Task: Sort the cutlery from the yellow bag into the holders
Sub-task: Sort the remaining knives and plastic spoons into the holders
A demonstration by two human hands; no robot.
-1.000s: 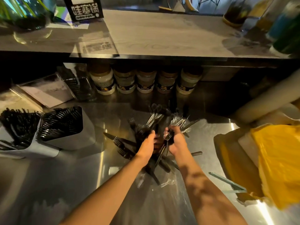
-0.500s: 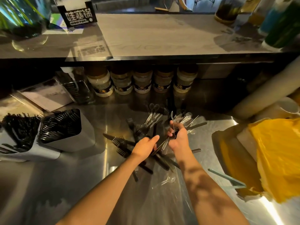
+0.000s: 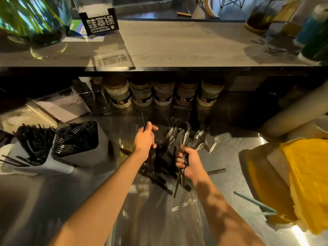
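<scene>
Since a second ago, when both hands were bunched together over the pile (image 3: 165, 157), they've split up, so the sorting has properly started instead of just rummaging. My left hand (image 3: 144, 139) has lifted up and away from the heap with what looks like one black piece pinched in it: a thin dark tip pokes out past the fingertips and a fork end shows below the wrist (blurry, so I can't swear it's one piece). My right hand (image 3: 188, 164) has dropped back toward me and is now clamped round a bundle of clear spoons (image 3: 184, 139), their bowls fanning out beyond the knuckles, handles trailing under the palm.

So the split seems to be black in the left, clear in the right. The holders (image 3: 74, 139) sit well off to the left of my left fingers, already stuffed with black cutlery, so that hand looks headed there. The bag (image 3: 305, 183) lies out past my right hand, well apart from it. Plenty remains between the two hands, plus a stray clear spoon (image 3: 184, 204) nearer me than either, so I'd call this early days.
</scene>
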